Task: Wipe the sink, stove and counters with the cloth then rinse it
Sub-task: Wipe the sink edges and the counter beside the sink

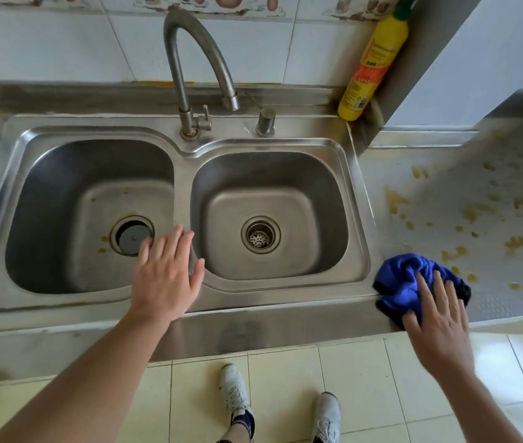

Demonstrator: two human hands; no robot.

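Note:
A steel double sink (183, 145) fills the middle of the view, with a curved tap (186, 59) behind it. A crumpled blue cloth (403, 276) lies on the front corner of the counter (477, 187), just right of the sink. My right hand (435, 318) rests flat on the cloth, fingers spread over it. My left hand (167, 273) hovers open above the divider between the two basins and holds nothing. Yellow-brown stains are scattered over the counter to the right.
A yellow bottle (372, 65) leans in the corner behind the sink. A soap dispenser nozzle (265, 121) stands right of the tap. The left basin has a plugged drain (132, 238), the right a strainer (260, 238). A white wall block (477, 75) overhangs the counter.

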